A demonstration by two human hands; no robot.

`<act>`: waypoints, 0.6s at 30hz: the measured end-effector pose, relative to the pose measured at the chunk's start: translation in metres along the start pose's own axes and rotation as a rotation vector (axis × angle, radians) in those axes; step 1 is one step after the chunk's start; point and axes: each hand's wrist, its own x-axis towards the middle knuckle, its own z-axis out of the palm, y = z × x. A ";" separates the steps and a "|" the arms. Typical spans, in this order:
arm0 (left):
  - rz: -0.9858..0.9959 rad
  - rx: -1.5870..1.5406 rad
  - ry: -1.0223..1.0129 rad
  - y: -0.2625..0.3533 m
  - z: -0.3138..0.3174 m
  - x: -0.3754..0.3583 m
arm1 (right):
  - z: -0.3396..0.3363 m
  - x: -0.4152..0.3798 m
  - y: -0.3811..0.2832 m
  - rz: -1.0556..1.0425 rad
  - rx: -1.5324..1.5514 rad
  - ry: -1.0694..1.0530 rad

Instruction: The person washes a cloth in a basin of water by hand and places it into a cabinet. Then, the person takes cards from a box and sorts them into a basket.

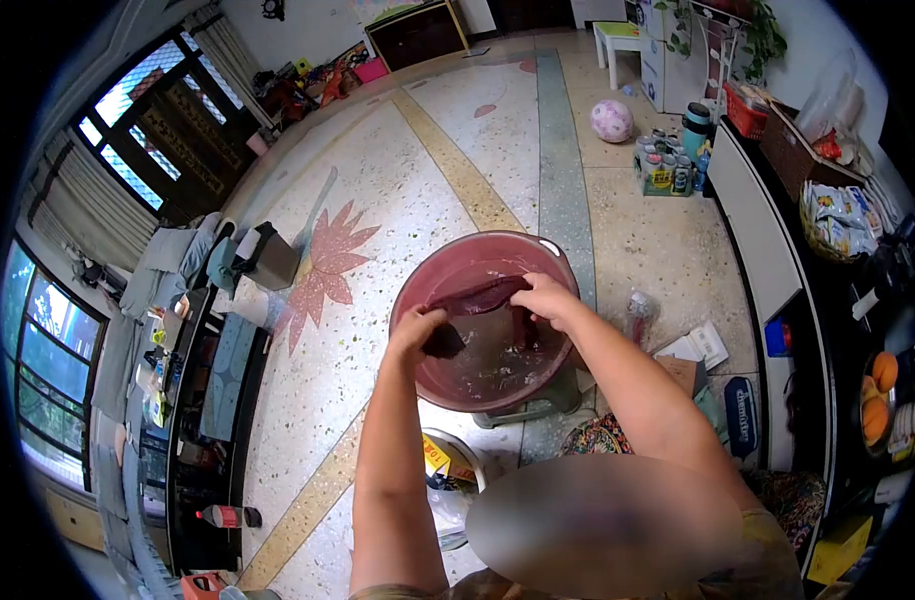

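Observation:
A dark maroon piece of wet cloth (483, 298) stretches between my two hands over a large reddish-pink basin (418, 385). My left hand (418, 332) is closed around one end, and a dark bunch of the cloth hangs below it. The other end is gripped by my right hand (546, 301), with a fold dangling toward the water. Soapy-looking water (498, 370) with patches of foam lies in the basin. Under the basin stands a small grey-green stool (548, 408). What kind of garment the cloth is, I cannot make out.
A bin with a yellow box (437, 456) and plastic bags stands below the basin. To the right are a clear plastic bottle (639, 310), packed cans (664, 172) and a long dark cabinet (823, 330). At left, a low table (233, 375) and a cola bottle (229, 516).

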 end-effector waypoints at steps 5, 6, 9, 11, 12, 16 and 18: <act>-0.028 0.097 -0.199 -0.043 0.006 0.000 | 0.002 0.005 -0.026 0.313 0.613 0.083; 0.054 0.143 -0.230 -0.054 0.007 0.009 | 0.003 0.006 -0.030 0.319 0.689 0.114; -0.066 -0.106 -0.267 -0.054 0.019 0.000 | 0.010 0.001 -0.043 0.250 0.940 0.194; -0.123 -0.118 -0.239 -0.045 0.031 -0.015 | 0.020 0.011 -0.037 0.257 1.028 0.274; -0.164 -0.256 -0.278 -0.049 0.035 -0.017 | 0.024 0.013 -0.036 0.207 1.120 0.279; -0.292 -0.545 -0.265 -0.042 0.055 -0.025 | 0.043 0.018 -0.036 0.128 1.323 0.317; -0.312 -0.736 -0.212 -0.053 0.064 -0.016 | 0.049 0.015 -0.043 0.136 1.353 0.383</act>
